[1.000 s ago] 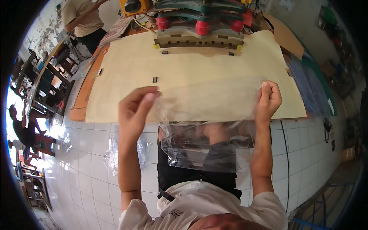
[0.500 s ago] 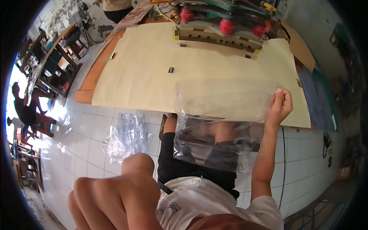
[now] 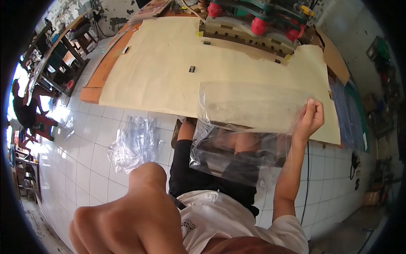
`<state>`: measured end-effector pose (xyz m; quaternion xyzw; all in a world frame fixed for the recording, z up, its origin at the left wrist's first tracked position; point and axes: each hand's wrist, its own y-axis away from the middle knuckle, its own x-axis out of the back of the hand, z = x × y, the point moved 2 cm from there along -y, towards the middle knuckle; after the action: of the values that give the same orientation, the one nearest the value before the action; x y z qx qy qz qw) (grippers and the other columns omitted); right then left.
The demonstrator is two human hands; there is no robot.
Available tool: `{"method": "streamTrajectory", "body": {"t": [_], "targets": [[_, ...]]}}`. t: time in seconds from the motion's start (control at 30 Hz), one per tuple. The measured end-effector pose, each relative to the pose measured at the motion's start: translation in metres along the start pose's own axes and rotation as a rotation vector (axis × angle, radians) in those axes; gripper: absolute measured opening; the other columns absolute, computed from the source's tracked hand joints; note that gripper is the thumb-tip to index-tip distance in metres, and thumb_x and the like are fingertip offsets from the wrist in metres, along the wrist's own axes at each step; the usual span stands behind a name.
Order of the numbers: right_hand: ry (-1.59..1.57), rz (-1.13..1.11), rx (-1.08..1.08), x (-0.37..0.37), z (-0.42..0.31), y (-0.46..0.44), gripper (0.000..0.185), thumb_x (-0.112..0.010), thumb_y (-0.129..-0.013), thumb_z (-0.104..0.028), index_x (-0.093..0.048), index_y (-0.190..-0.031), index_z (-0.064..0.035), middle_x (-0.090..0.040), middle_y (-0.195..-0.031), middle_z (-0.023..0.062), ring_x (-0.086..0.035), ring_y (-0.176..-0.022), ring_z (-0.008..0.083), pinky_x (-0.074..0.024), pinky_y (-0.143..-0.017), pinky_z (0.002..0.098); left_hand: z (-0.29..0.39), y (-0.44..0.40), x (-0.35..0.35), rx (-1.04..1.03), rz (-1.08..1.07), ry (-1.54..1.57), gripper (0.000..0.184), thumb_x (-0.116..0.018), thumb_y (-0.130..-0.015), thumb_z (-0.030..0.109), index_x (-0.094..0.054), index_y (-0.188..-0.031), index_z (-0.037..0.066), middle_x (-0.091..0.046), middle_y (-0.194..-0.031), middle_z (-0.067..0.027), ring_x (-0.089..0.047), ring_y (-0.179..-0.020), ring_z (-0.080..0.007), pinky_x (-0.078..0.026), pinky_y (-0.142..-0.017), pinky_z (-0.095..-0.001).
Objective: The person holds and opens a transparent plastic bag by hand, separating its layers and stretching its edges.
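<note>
A clear plastic sheet [image 3: 245, 106] hangs from my right hand [image 3: 311, 120], whose fingers pinch its upper right corner. The sheet lies partly over the front edge of the cream-covered table [image 3: 156, 63] and droops over my lap. My left hand [image 3: 122, 224] is raised close to the camera at the lower left, away from the sheet. Its back and knuckles show, while the fingertips are hidden, so whether it holds anything does not show.
A machine with red knobs [image 3: 259, 26] stands at the table's back. Small dark blocks [image 3: 192, 69] sit on the cream surface. Crumpled clear plastic [image 3: 137, 144] lies on the tiled floor at left. Blue-tinted sheets [image 3: 349, 114] hang at the right edge. A seated person [image 3: 25, 106] is far left.
My left hand has let go of the sheet's left side and come down and back toward the camera. My right hand still holds its corner. The view has shifted.
</note>
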<state>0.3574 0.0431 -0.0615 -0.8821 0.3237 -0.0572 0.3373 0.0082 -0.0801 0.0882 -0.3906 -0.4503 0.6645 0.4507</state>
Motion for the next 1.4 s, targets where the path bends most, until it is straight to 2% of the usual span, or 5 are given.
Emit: {"method": "streamTrajectory", "body": {"t": [0.17,0.33,0.47,1.07,1.4], "targets": [[0.005,-0.003,0.008,0.002,0.001,-0.001,0.019,-0.055,-0.094,-0.015,-0.056,-0.081,-0.0006,-0.044,-0.057,-0.005,-0.034,-0.046,0.0012,-0.0229,-0.043,0.0187,-0.003,-0.001,0.003,0.085,-0.173,0.031,0.059,-0.036,-0.098,0.01,-0.038,-0.038,0.014,-0.04,-0.04,-0.0035,-0.06,-0.05,-0.0215,-0.056,-0.079,-0.0363],[-0.005,0.01,-0.002,0.002,0.001,-0.001,0.018,-0.055,-0.094,-0.015,-0.057,-0.082,-0.0012,-0.044,-0.057,-0.0054,-0.034,-0.047,0.0012,-0.0232,-0.044,0.0185,-0.035,-0.006,0.016,-0.392,0.005,-0.021,0.058,-0.043,-0.097,0.011,-0.041,-0.038,0.013,-0.042,-0.038,-0.0017,-0.041,-0.03,-0.012,-0.054,-0.049,-0.0339],[-0.026,0.008,0.008,0.005,0.001,-0.003,0.018,-0.055,-0.093,-0.014,-0.057,-0.081,-0.0016,-0.044,-0.058,-0.005,-0.034,-0.048,0.0015,-0.0241,-0.044,0.0183,-0.038,0.036,0.036,-0.037,0.287,-0.804,0.057,-0.051,-0.088,0.058,-0.044,-0.053,0.013,-0.047,-0.046,-0.0001,-0.051,-0.04,-0.0156,-0.04,-0.074,-0.0387],[0.297,-0.287,0.295,0.06,-0.132,0.013,0.015,-0.055,-0.091,-0.012,-0.058,-0.082,-0.0004,-0.05,-0.054,0.0,-0.042,-0.045,0.0043,-0.0297,-0.041,0.0196,-0.099,0.07,0.015,0.768,-0.1,-0.872,0.013,-0.073,-0.075,0.015,-0.066,-0.076,0.004,-0.065,-0.076,-0.0077,-0.061,-0.068,-0.0261,-0.045,-0.063,-0.0318],[0.402,-0.596,0.498,-0.022,-0.16,0.072,0.009,-0.062,-0.079,0.004,-0.059,-0.087,-0.0015,-0.061,-0.07,0.008,-0.058,-0.05,0.0222,-0.044,-0.047,0.0306,-0.099,0.065,-0.002,0.718,0.44,-1.086,0.025,-0.068,-0.077,0.002,-0.065,-0.101,-0.004,-0.067,-0.091,-0.0165,-0.066,-0.082,-0.025,-0.051,-0.074,-0.0302]]}}
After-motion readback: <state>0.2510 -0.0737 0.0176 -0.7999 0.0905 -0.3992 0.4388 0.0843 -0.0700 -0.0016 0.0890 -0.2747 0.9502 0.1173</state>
